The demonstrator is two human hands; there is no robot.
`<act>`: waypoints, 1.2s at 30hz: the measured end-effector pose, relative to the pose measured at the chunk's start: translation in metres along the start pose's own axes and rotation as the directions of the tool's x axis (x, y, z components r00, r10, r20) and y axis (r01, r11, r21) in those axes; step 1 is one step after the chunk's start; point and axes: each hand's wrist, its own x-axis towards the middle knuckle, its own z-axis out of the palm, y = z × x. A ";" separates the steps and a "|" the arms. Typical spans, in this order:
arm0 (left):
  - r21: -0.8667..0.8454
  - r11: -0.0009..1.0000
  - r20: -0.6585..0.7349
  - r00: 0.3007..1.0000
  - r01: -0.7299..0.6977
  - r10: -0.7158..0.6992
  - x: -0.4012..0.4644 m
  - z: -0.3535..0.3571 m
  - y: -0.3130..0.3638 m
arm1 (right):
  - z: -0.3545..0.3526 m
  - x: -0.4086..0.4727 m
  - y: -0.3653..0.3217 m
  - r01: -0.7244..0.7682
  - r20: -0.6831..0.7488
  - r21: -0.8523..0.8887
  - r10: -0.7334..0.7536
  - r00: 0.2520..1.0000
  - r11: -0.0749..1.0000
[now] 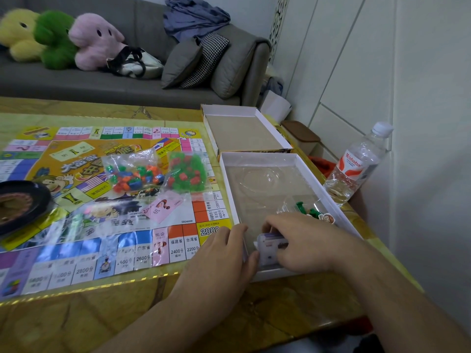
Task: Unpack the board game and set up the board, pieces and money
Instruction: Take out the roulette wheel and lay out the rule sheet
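Observation:
The paper game board [84,266] lies unfolded on the table's left. On it rest a bag of mixed coloured pieces [132,174], a bag of green and red houses [187,171] and a pink card pack [163,206]. The open box base [257,155] with a clear plastic insert stands to the right; green pawns [305,210] lie inside it. At the box's near corner both hands hold a wrapped bundle of cards or money [269,247]. My left hand [224,253] pinches its left side with the thumb. My right hand [303,240] curls over its top.
The empty box lid [244,133] lies behind the base. A black roulette wheel [17,202] sits at the left edge. A water bottle [356,164] stands right of the box by the wall. Behind the table is a grey sofa [127,85] with plush toys [61,39].

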 end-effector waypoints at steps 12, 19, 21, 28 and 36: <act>-0.200 0.976 -0.005 0.996 0.086 -0.089 0.001 -0.007 0.001 | -0.010 -0.006 0.015 0.023 -0.152 0.130 -0.003 0.988 0.991; -0.894 0.347 0.206 0.947 0.285 -0.246 0.005 -0.029 0.018 | -0.004 -0.015 -0.028 0.215 -0.300 0.834 0.091 0.950 0.508; -0.954 0.046 0.271 0.915 0.297 -0.300 0.004 -0.025 0.027 | 0.009 -0.013 -0.053 0.209 -0.304 0.812 0.089 0.948 0.545; -0.954 -0.132 0.300 0.838 0.270 -0.455 0.004 -0.035 0.022 | 0.021 -0.013 -0.058 0.226 -0.508 0.411 0.016 0.861 0.883; -0.924 -0.088 0.373 0.824 0.373 -0.427 0.006 -0.031 0.015 | 0.002 -0.013 -0.002 -0.136 -0.131 0.049 0.141 0.981 0.990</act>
